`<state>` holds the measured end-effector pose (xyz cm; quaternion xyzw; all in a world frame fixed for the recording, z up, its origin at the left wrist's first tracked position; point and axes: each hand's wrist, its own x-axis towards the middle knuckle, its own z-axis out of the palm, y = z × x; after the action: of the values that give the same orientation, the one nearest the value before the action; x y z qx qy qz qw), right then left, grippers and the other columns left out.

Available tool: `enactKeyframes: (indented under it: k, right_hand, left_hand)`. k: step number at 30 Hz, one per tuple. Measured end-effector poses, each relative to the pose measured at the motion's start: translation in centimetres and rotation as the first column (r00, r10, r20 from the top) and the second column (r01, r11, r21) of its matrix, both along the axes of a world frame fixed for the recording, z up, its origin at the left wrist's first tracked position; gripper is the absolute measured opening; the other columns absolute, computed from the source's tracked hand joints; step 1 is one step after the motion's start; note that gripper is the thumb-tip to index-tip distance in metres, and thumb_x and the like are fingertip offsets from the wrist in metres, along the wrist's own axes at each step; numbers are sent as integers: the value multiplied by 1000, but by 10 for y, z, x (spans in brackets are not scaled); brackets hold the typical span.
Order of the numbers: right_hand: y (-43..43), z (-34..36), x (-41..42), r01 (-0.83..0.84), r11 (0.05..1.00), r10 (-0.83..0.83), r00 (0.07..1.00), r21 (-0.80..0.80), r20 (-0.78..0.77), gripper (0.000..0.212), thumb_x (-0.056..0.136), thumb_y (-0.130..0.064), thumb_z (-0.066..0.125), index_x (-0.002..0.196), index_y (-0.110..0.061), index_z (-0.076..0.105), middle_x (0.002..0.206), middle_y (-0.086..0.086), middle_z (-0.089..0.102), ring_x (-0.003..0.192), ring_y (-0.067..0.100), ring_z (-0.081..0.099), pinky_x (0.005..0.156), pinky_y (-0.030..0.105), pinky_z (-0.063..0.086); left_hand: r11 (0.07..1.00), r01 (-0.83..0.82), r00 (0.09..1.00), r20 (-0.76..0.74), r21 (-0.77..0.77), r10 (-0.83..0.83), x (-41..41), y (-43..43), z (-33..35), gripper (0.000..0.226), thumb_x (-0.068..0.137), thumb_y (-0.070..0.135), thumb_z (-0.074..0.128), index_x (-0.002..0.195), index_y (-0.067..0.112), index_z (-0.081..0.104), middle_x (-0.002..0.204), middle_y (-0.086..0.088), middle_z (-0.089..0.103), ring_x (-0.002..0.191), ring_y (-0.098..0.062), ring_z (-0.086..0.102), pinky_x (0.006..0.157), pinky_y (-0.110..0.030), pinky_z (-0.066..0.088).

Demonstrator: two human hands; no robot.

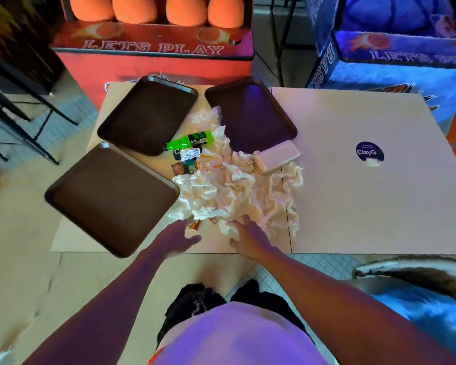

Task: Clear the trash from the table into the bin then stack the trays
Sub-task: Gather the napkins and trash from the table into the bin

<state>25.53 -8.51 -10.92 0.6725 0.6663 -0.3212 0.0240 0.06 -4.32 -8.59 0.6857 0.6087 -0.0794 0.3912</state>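
The left hand (178,237) is held relaxed over the near edge of the table (353,206), fingers loosely spread and nothing gripped. Its fingertips are seen just short of a small shiny orange wrapper (194,225). The right hand (248,235) is laid beside it, fingers splayed on the near fringe of the crumpled paper (234,185). A white fold is seen between thumb and fingers, but no closed grip is shown.

The crumpled paper is heaped in a wide, soft, creased mound of white and cream sheets across the middle of the table. At its far side a glossy green bottle (188,140) is laid on its side, its neck against the far-left tray (148,114). Small printed packets (184,167) are scattered just nearer, and a wad of clear crinkled film (203,117) is seen behind. A flat white box (279,156) is rested on the corner of the far-right tray (250,114).

These two trays and the near tray (111,198), all dark brown, rectangular, round-cornered and raised at the rim, are spread apart, unstacked. The near tray is hung over the table's front left edge. The tabletop is matte and beige, like cardboard, and a round dark sticker (369,152) is borne on its right half.

The bin (379,266), lined in blue, is seen on the floor at lower right, beside the right forearm
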Motion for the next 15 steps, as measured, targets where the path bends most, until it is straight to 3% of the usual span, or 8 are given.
enactKeyframes:
  k: [7,11,15]
  right_hand:
    - [17,-18,-14,-17,1000,17,1000,6,1,48,88,-38,65,135,-41,53,136,5,40,113,32,56,89,43,56]
    - [25,-26,-31,-52,999,50,993,9,109,43,91,-30,63,134,-28,58,134,8,41,113,32,51,87,41,55]
    - [28,-26,-41,-2,1000,-1,995,30,103,31,91,-13,57,120,-15,63,122,13,48,103,35,57,79,41,55]
  left_hand:
    - [988,-151,988,27,7,151,-14,-32,-7,73,93,56,66,154,23,43,153,-1,52,137,-20,52,114,-43,41]
    - [992,-120,992,35,41,118,-27,-15,-7,71,93,55,65,153,22,45,151,-1,53,134,-19,54,111,-42,44]
    - [996,-50,998,32,72,48,-35,10,-8,68,94,55,63,152,23,46,151,0,53,134,-19,54,110,-43,45]
